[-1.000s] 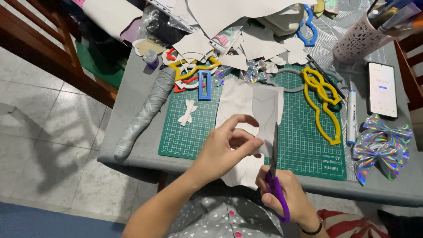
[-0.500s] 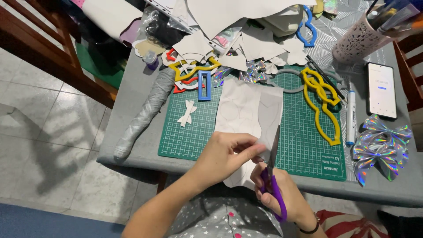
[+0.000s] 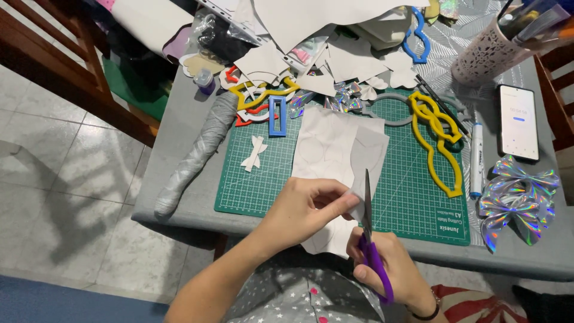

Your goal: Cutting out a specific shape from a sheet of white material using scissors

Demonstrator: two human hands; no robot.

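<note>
My left hand (image 3: 306,209) pinches the near part of a pale grey sheet (image 3: 335,149) with faint traced outlines, lying over the green cutting mat (image 3: 412,197). In my right hand (image 3: 388,269) are purple-handled scissors (image 3: 369,239); their blades point away from me and cut into the sheet just right of my left fingertips. A cut flap of the sheet (image 3: 369,152) stands beside the blades.
On the grey table lie a yellow bow template (image 3: 439,143), a blue frame (image 3: 277,115), a small white bow cutout (image 3: 254,152), shiny holographic bows (image 3: 517,200), a phone (image 3: 518,121), a white marker (image 3: 476,158), a grey roll (image 3: 197,152), a perforated pen cup (image 3: 487,54), paper scraps.
The sheet has slid toward me and a little right. The scissors have advanced farther into it, and my left hand has shifted its pinch closer to the blades.
</note>
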